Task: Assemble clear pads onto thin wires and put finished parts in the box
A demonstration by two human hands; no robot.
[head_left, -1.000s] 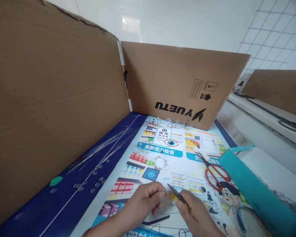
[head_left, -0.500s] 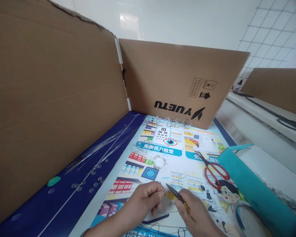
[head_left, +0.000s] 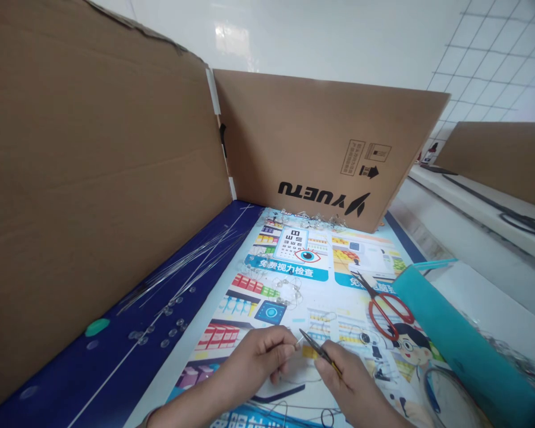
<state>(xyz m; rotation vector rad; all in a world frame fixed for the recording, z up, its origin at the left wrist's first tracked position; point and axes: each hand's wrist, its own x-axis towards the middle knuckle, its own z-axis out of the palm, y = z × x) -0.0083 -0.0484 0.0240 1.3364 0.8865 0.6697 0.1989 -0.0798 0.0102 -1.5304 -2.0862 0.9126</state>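
Observation:
My left hand (head_left: 267,356) is closed in a pinch on a thin wire (head_left: 299,340), whose short end sticks out past the fingertips. In my right hand (head_left: 350,377) is a pair of needle-nose pliers (head_left: 315,346) with dark pointed jaws and yellowish handles. The jaw tips are right by the wire end; whether they grip it I cannot tell. Just beyond the hands lies a ring of clear beads and wire (head_left: 289,292). More loose wires (head_left: 285,416) lie at the near edge, partly behind my forearms.
Red-handled scissors (head_left: 390,312) lie to the right, near a teal box (head_left: 463,333) holding a wire tangle. A wire coil (head_left: 450,398) sits below it. Clear beads (head_left: 178,324) and straight wires (head_left: 182,267) lie at left. Cardboard panels (head_left: 325,142) stand at the left and back.
My left fingers have shifted slightly left, and the wire end now shows between them and the pliers' tips. The right hand has barely moved.

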